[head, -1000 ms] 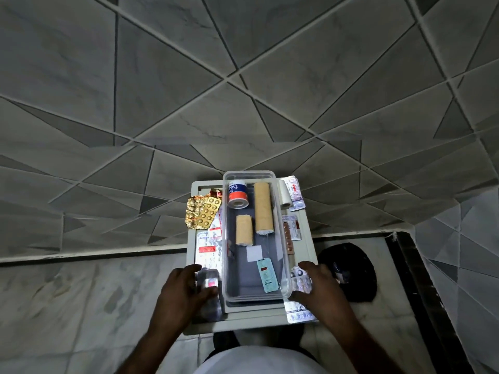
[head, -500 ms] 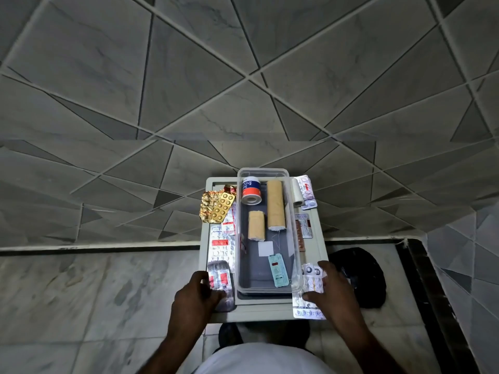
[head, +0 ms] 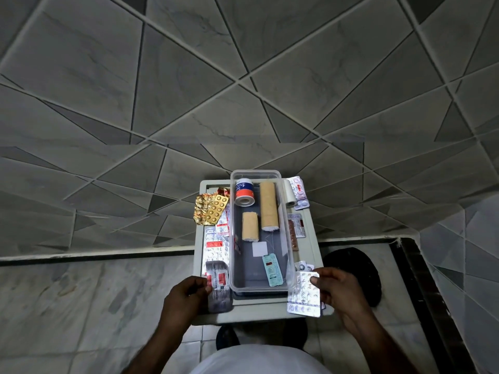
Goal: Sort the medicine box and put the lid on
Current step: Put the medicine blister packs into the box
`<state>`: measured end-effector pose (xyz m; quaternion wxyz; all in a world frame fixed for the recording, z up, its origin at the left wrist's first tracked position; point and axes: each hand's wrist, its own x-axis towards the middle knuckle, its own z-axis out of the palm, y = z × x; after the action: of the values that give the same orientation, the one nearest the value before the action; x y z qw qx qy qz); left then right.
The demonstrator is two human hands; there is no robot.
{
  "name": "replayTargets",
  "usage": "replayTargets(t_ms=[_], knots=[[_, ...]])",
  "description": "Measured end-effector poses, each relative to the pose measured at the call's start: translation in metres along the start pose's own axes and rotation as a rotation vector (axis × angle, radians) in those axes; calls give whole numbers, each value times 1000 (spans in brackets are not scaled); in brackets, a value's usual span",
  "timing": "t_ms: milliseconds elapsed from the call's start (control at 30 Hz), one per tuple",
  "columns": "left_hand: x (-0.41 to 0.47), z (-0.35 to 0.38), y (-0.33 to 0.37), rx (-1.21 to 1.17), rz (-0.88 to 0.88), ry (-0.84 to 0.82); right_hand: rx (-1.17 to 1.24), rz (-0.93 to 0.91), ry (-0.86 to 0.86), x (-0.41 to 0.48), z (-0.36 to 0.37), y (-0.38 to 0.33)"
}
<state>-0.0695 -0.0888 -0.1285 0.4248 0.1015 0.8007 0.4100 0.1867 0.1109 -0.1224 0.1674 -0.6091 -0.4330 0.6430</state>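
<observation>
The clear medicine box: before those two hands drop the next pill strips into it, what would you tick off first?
1. Clear box open on top: ok, no lid on it.
2. Free floor inside near the teal strip: ok, bare grey patch beside it.
3. Left hand has its red-labelled strip: ok, fingers pinch its edge.
4. Right hand has the silver blister sheet: ok, held at its top corner.
5. Loose strips left outside: not ok, gold blister pack and others lie on the table.
6. Lid within reach: cannot tell.
</observation>
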Motion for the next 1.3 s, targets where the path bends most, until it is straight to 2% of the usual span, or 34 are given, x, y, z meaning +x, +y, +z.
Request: replayTargets(t_ms=[167, 367, 533, 733, 867, 1000, 1300], knots=[[-6, -13, 11, -73, 29, -8, 59, -49, 21, -8, -6, -14], [-22, -22, 53, -141, 149, 80, 67, -190, 85, -23, -9, -55], [-29, -14, 87, -151, 194, 42, 103, -275, 51, -29, 6, -85], [-25, 15, 100, 54, 256, 9, -66, -328, -54, -28, 45, -95], [-20, 29, 94, 270, 282, 13, -291, -397, -7, -21, 67, -84], [-20, 39, 94, 560, 387, 63, -497, -463, 51, -15, 78, -69], [-17, 52, 91, 824, 509, 125, -743, -558, 99, -12, 85, -65]])
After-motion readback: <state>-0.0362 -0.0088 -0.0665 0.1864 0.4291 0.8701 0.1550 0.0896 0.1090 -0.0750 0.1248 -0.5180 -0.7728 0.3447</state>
